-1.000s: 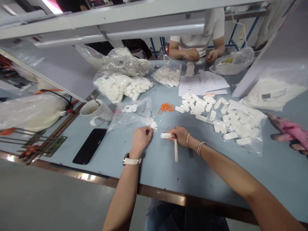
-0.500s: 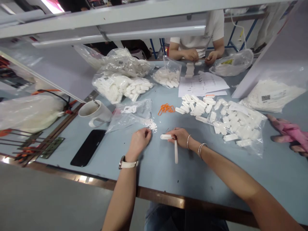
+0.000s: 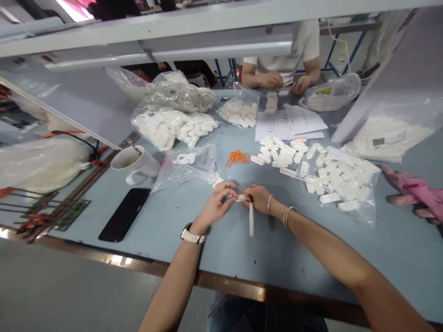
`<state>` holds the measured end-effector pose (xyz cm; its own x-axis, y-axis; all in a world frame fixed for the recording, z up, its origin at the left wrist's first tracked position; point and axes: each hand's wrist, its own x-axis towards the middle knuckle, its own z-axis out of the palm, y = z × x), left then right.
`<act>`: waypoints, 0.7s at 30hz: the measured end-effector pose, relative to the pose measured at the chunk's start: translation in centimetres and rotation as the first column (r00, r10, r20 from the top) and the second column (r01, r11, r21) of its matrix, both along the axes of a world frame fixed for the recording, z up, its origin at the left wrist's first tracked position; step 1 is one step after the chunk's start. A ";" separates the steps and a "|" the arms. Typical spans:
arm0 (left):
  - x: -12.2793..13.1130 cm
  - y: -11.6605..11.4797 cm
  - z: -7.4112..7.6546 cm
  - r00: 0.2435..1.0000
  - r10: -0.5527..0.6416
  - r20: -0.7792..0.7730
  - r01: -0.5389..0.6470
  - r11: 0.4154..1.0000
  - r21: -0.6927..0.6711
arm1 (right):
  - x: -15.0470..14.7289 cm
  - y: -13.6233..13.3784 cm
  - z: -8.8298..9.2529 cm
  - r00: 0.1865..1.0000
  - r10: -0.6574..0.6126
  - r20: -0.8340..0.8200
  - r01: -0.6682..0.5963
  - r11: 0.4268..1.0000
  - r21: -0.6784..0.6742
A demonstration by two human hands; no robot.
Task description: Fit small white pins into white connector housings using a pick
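Note:
My right hand (image 3: 258, 197) is closed round a small white slotted plastic strip (image 3: 241, 198), held flat just above the table. The same hand also grips a white-handled tool (image 3: 251, 221), whose handle points down toward the table's front edge. My left hand (image 3: 218, 203) has its thumb and fingertips closed at the strip's left end; whether a tiny part sits between them is hidden. Behind the left fingers lies a small heap of tiny white pieces (image 3: 214, 179). Farther back is a cluster of orange rectangular clips (image 3: 238, 158).
A clear bag of white plastic cases (image 3: 349, 180) lies at right, beside loose white cases (image 3: 282, 151). At left are a mug (image 3: 134, 163), a black phone (image 3: 124, 214) and a flattened bag (image 3: 185, 166). Across the table a co-worker's hands (image 3: 273, 79) handle white parts.
My left hand has moved right, from beside the heap of tiny white pieces to the left end of the strip. My right hand keeps its grip on strip and tool.

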<state>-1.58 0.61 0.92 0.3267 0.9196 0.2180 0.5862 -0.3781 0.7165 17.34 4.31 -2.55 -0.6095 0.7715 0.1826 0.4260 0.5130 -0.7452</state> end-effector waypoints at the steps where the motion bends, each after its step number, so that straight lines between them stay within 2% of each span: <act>1: 0.0 0.0 -0.2 1.000 -0.014 -0.004 0.014 1.000 0.009 | 0.0 0.0 0.0 1.000 -0.002 0.004 0.002 1.000 -0.002; 7: 0.1 0.2 -1.1 0.999 -0.018 -0.033 0.020 0.997 0.069 | -0.1 0.1 0.3 1.000 0.006 0.015 -0.006 1.000 0.017; 15: 0.3 0.0 -0.7 0.997 -0.024 -0.076 0.033 0.992 0.125 | -0.1 0.0 0.3 1.000 0.016 -0.007 -0.016 1.000 -0.012; 18: 0.4 -0.1 -0.5 0.998 -0.011 -0.068 0.017 0.996 0.088 | -0.1 0.0 0.3 1.000 0.011 0.011 -0.011 1.000 -0.011; 21: 0.6 -0.2 -0.3 0.996 0.069 -0.059 -0.071 0.997 -0.020 | -0.1 0.0 0.4 0.999 0.009 0.032 -0.009 1.000 -0.006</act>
<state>-0.94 0.46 0.62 0.2730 0.9451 0.1797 0.6517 -0.3191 0.6881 17.22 4.30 -2.16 -0.6220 0.7669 0.1583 0.4451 0.5126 -0.7343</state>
